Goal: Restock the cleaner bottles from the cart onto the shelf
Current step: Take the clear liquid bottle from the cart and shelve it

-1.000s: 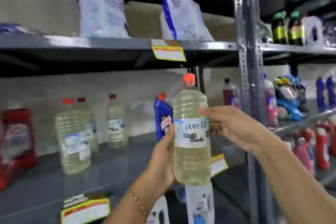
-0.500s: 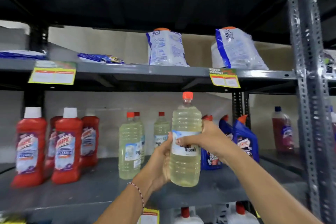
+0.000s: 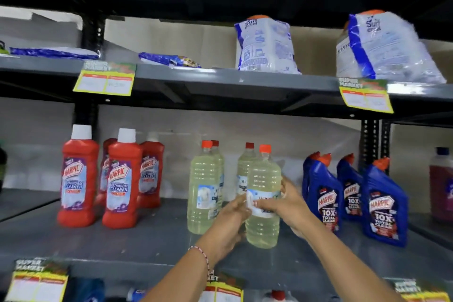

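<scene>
Standing upright on the grey shelf [image 3: 147, 240], a bleach bottle [image 3: 263, 206] was clamped between left hand [image 3: 229, 225] and right hand [image 3: 290, 206].

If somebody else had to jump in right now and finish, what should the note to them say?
Left hand: gripping the held bleach bottle low on its left side.
Right hand: wrapped around its label from the right.
The bottle is upright at the middle shelf, base at or just above the surface; I cannot tell which.
Done: three matching bleach bottles stand just left and behind, between the red Harpic bottles and the blue Harpic bottles.
Left: set it down, let go, fetch more; the cart is out of view.
</scene>
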